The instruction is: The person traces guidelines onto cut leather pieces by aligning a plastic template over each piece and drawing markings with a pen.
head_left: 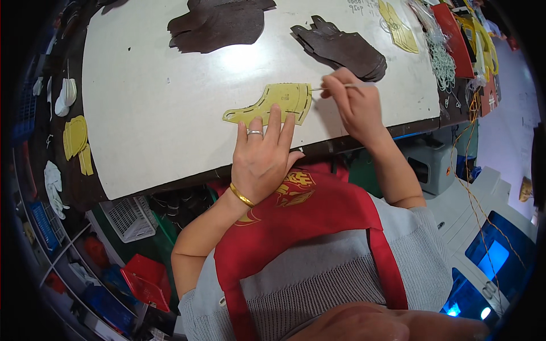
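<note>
Left hand [263,156] flat, fingers spread, pressing yellow template [273,104] onto bench [159,102]. Right hand [351,99] pinches thin pen [335,87], grip closed, tip at template's right edge. Template lies just left of right grip, long axis left-right. Dark leather pieces [341,48] beyond.

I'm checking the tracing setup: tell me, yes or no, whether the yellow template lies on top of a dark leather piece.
No: the yellow template lies on the bare white table, pressed by the left hand, with the dark leather pieces apart behind it.
</note>
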Demonstrator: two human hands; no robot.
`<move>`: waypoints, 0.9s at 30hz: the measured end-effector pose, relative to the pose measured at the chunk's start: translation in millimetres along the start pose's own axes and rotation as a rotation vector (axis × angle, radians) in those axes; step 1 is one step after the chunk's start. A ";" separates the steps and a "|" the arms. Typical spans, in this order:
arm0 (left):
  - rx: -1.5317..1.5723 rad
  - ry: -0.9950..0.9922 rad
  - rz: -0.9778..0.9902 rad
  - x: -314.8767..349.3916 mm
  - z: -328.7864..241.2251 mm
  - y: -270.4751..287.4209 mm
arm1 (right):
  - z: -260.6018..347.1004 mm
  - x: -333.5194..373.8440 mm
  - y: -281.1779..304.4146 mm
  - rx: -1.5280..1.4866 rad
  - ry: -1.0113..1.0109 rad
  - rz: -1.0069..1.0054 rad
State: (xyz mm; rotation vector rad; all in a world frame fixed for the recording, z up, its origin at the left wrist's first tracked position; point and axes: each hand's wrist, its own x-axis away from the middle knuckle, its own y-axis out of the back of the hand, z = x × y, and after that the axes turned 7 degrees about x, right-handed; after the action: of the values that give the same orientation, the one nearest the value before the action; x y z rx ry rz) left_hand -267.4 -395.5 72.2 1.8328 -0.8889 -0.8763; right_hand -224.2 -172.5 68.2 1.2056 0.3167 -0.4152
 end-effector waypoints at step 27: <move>-0.098 -0.009 -0.367 -67.8 90.4 8.9 | -68.1 -48.7 48.7 -0.120 -0.499 0.104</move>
State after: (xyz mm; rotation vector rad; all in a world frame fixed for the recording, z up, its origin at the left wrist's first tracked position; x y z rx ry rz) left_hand -378.9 -377.9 62.3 1.9375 -0.5098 -1.1326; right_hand -245.4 -86.8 108.2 0.9591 -0.1494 -0.5808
